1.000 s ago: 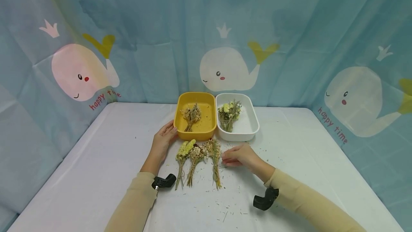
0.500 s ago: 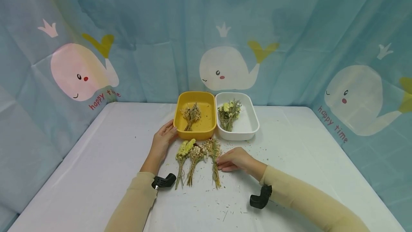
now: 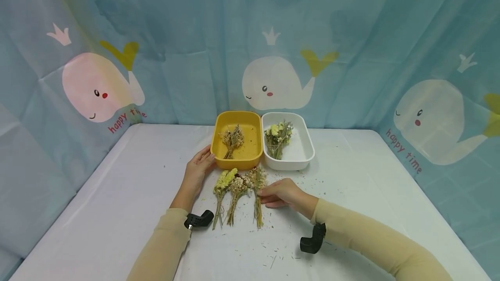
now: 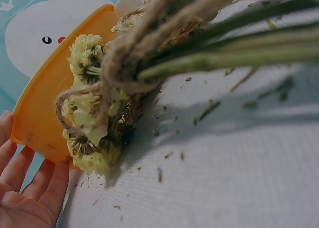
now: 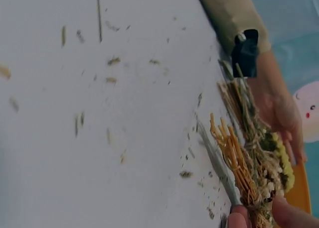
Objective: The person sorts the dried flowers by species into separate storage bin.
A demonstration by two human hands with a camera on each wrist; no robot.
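In the head view, my left hand (image 3: 196, 173) rests its fingers against the left side of the yellow tray (image 3: 250, 135). The left wrist view shows those fingers (image 4: 54, 188) fairly straight on the tray's outer wall. My right hand (image 3: 288, 193) pinches the rightmost bunch of dried flowers (image 3: 258, 216) by its tied stems, with thumb and finger on either side in the right wrist view. Left of it on the table lie a cream dried bunch (image 3: 236, 192) and a yellow-headed bunch (image 3: 223, 185), stems toward me.
A white tray (image 3: 301, 144) stands against the yellow one, holding a yellow-and-green bunch (image 3: 278, 138). A brown dried bunch (image 3: 233, 141) lies in the yellow tray. Plant crumbs and stem bits (image 3: 272, 261) are scattered over the white table. A blue whale-print curtain (image 3: 187, 81) hangs behind.
My right hand has moved left from beside the rightmost bunch, taken hold of its stems and shifted it slightly left. My left hand has stayed at the yellow tray.
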